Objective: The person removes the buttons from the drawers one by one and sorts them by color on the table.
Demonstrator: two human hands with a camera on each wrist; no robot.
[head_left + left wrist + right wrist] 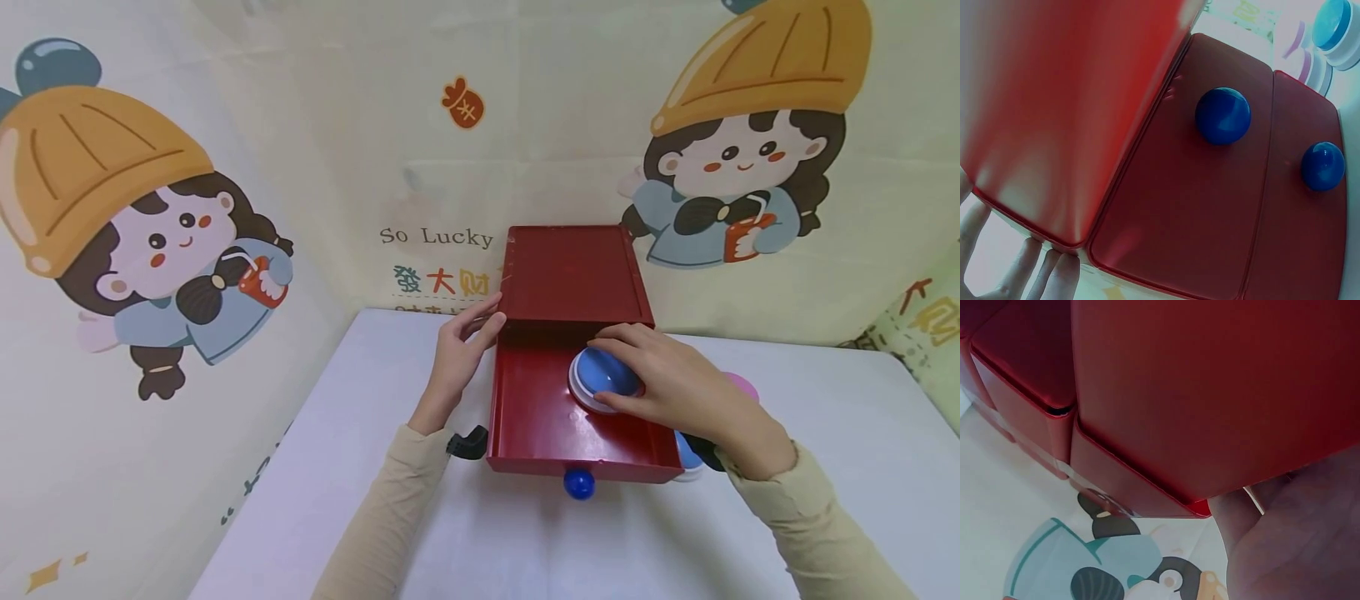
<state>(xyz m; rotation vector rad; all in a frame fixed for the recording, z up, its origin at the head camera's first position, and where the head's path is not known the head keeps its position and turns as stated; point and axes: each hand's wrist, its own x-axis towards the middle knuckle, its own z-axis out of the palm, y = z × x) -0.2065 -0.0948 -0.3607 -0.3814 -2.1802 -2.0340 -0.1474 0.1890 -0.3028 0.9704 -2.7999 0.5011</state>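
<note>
A small red drawer cabinet (573, 275) stands on the table with its top drawer (525, 425) pulled out. Inside that drawer, my right hand (671, 379) grips a round white jar with a blue lid (604, 372), fingers over its far side and thumb at the near side. My left hand (463, 354) rests against the left side of the cabinet, its fingers extended at the edge. In the left wrist view, those fingers (1021, 265) touch the red rim. The right wrist view shows part of the right hand (1297, 531); the drawer hides the jar there.
A blue ball knob (579, 484) sticks out from the drawer front. Two lower drawers with blue knobs (1223, 116) are closed. Right of the cabinet stand another blue-lidded jar (688, 457) and a pink-topped one (742, 386). A printed cloth (330, 167) hangs behind the white table (315, 467).
</note>
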